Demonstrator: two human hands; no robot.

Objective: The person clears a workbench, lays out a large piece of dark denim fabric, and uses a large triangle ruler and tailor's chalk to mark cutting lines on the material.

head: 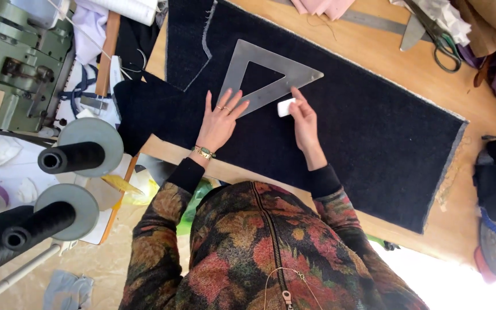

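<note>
Left hand (219,121) flat, right hand (303,119) pinching

floral zip-up jacket (259,247), black cuffs, gold rings and wristwatch (204,152) on left hand (220,121)

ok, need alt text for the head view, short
A person's left hand presses a grey metal set square flat on dark fabric, while the right hand holds white tailor's chalk against its edge. The wooden table also holds scissors; thread cones stand beside it.

Set square (271,72): grey metal triangle, lay flat on dark fabric (363,126), near its far-left corner.
Chalk (285,107): small white piece, against triangle's near edge.
</note>
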